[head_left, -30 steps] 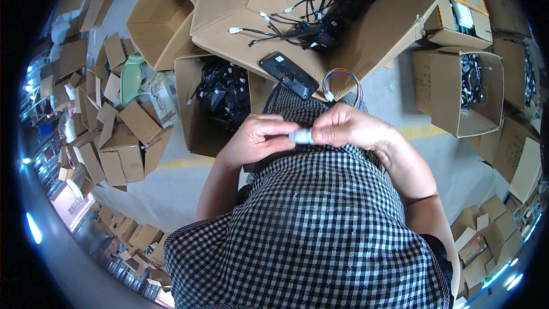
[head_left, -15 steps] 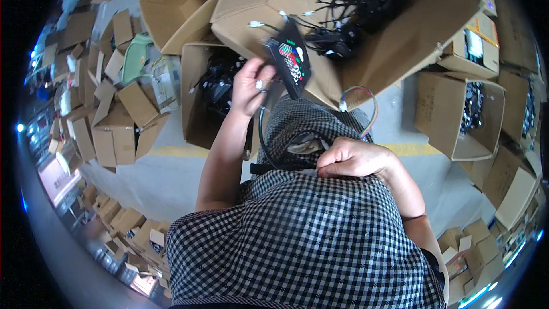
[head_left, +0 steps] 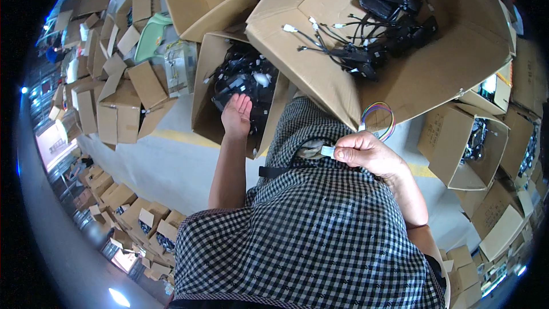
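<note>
A grey concrete floor [head_left: 166, 166] is seen, crossed by a yellow painted line [head_left: 183, 137]. It is crowded with open cardboard boxes [head_left: 123, 100] on the left and more boxes [head_left: 463, 143] on the right. Further flattened and folded cartons [head_left: 137, 217] are stacked along the lower left. Bright spots of light [head_left: 119, 296] are seen at the rim.

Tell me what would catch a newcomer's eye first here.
The big open cardboard box at top, with black wired parts tangled inside. Below it, the right hand pinches a small white connector with looping coloured wires, while the left hand reaches open over a smaller box of black parts.
</note>
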